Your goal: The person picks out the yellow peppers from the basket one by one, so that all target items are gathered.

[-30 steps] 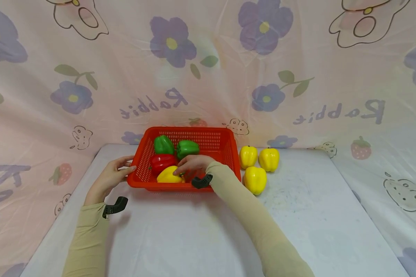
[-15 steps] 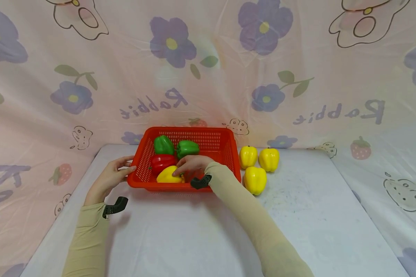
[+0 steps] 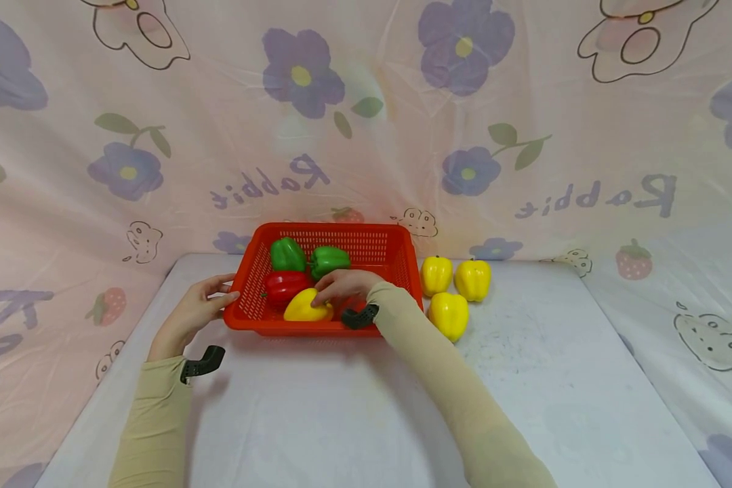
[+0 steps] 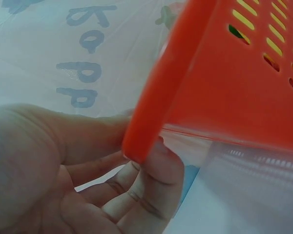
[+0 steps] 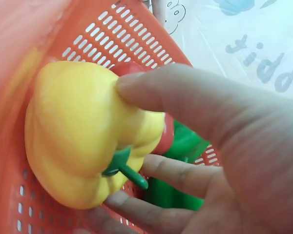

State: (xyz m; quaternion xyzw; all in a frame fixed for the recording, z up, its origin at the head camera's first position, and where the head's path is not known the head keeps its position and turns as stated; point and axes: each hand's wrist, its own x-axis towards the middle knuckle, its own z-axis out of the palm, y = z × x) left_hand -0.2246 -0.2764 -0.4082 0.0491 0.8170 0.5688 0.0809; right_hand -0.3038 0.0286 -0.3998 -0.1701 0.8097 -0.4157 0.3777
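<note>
My left hand (image 3: 196, 314) grips the left rim of a red plastic basket (image 3: 317, 329); in the left wrist view, thumb and fingers pinch that rim (image 4: 158, 92) from both sides. Inside the basket my right hand (image 3: 349, 285) holds a yellow bell pepper (image 3: 307, 308). The right wrist view shows the thumb on one side of this yellow pepper (image 5: 78, 126) and fingers on the other, near its green stem. A red bell pepper (image 3: 285, 287) lies just behind it. Two green bell peppers (image 3: 287, 255) sit farther back in the basket.
Three yellow bell peppers (image 3: 449, 316) stand on the white table (image 3: 543, 366) just right of the basket. A patterned curtain (image 3: 366, 122) hangs behind and beside the table. Black brackets (image 3: 204, 363) are fixed at both wrists.
The right hand has shifted slightly to the right, and the yellow bell pepper in it has moved right too, away from the red one. The left hand stays at the rim.
</note>
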